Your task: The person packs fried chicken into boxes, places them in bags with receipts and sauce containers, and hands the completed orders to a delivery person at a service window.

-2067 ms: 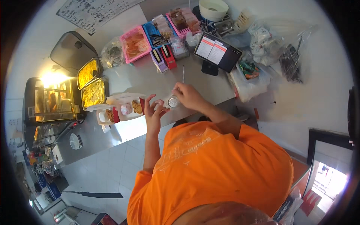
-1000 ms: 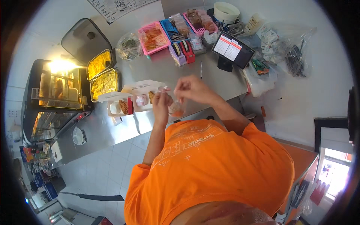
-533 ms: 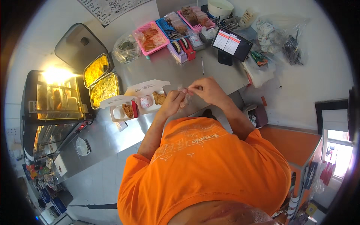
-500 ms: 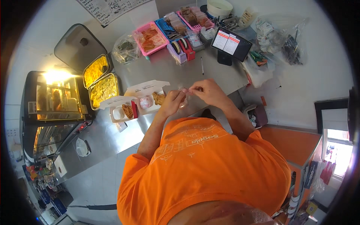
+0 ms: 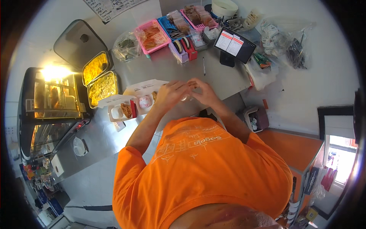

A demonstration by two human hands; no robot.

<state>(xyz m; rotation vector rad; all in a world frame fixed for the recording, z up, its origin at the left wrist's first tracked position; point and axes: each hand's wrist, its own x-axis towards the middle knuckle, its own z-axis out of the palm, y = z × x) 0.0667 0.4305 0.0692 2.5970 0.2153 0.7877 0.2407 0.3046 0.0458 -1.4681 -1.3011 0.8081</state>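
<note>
My left hand and my right hand meet above the near edge of the steel counter, fingers drawn together. Between and just below them shows a small clear, shiny thing, mostly covered by the fingers; its kind I cannot tell. Left of my left hand stands an open white box holding a round pink-and-white wrapped bundle and a piece of fried chicken, partly hidden by that hand. Beside it, another open box with a red side holds a white rounded item and fried chicken.
Two trays of yellow food and a lit warming cabinet stand at left. Baskets of packets, tape dispensers, a pen and a tablet sit at the back. A bin is at right.
My left hand has turned over the clear thing and now covers more of the chicken in the box. The right hand has shifted slightly left, its fingers raised and curled. The view has shifted slightly.
</note>
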